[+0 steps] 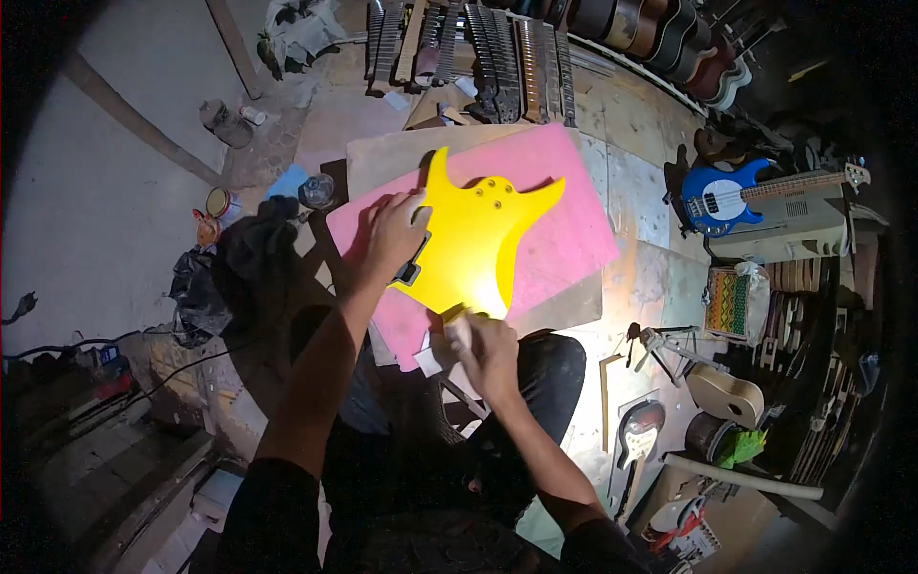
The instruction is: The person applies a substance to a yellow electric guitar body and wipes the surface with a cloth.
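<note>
A bright yellow electric guitar body (478,239) lies on a pink sheet (564,230), with two pointed horns at its far end and several small holes between them. My left hand (394,230) grips the body's left edge, its fingertips over the yellow face next to a black recess (409,272). At the near edge, my right hand (490,352) is closed around a small tan pad (456,314) pressed against the body. The fingers partly hide the pad, so its exact kind is unclear. Beside that hand lies a whitish piece (430,358).
Guitar necks (497,62) stand in a row at the far side, with guitar bodies (660,38) beyond. On the right are a blue bass guitar (719,199), a tripod (662,346) and an acoustic guitar body (724,394). A glass jar (317,190) and dark cloth (256,244) sit left.
</note>
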Motion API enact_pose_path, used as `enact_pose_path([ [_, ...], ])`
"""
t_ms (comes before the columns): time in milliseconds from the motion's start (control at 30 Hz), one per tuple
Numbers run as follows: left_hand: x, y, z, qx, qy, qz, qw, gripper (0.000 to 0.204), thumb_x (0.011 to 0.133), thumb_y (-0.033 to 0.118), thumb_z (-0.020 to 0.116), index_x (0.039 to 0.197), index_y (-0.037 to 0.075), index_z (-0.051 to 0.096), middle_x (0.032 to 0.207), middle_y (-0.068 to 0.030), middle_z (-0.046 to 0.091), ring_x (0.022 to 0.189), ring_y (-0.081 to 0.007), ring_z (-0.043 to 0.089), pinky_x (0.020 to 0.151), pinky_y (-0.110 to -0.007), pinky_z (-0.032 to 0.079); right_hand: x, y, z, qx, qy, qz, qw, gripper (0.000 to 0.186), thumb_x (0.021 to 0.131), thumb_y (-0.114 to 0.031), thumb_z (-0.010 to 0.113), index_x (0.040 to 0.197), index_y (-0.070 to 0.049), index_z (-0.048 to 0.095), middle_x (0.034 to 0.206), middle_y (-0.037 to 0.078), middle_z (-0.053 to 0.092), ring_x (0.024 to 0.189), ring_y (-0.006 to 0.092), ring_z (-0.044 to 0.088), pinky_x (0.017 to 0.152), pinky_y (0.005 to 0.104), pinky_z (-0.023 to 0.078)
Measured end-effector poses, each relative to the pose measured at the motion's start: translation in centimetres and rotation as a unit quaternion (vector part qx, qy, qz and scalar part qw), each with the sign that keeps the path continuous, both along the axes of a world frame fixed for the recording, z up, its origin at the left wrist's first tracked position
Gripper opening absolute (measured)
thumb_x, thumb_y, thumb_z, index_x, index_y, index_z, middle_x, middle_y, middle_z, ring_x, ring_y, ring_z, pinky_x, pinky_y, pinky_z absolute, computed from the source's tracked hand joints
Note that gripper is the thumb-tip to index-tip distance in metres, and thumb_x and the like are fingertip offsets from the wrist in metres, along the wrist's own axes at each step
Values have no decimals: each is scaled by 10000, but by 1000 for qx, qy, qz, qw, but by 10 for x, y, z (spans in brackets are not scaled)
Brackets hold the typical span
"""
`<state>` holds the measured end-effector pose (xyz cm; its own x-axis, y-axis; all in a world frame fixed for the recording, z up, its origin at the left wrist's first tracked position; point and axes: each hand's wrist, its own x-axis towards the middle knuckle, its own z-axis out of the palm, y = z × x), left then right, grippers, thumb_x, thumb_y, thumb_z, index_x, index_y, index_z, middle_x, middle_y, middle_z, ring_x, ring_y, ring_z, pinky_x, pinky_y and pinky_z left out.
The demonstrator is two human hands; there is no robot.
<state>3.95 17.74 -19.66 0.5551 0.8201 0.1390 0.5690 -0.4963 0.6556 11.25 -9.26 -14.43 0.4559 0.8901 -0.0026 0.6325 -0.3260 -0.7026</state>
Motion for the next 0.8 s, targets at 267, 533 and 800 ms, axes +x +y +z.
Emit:
enact_pose_path([
  [267,18,-1,-11,59,90,0,994,221,968,252,633,1118,106,704,1069,-106,718,1051,-330,667,931,-468,515,97,124,-21,127,126,-148,973,132,956,-148,668,1029,-40,691,762,169,619,668,318,625,644,422,502],
  [533,12,20,-12,14,61,-25,998,223,994,260,618,1071,64,691,1045,-150,699,993,-369,670,864,-489,542,37,83,-12,-44,87,14,995,269,938,-198,693,1155,-39,688,988,118,672,898,214,647,742,345,514],
  [800,10,25,-17,-18,31,-32,999,242,1015,262,591,1077,50,688,1029,-170,686,990,-389,662,844,-508,531,42,132,-19,5,457,-174,872,177,968,-173,639,940,-1,668,804,123,639,774,193,624,668,406,498],
])
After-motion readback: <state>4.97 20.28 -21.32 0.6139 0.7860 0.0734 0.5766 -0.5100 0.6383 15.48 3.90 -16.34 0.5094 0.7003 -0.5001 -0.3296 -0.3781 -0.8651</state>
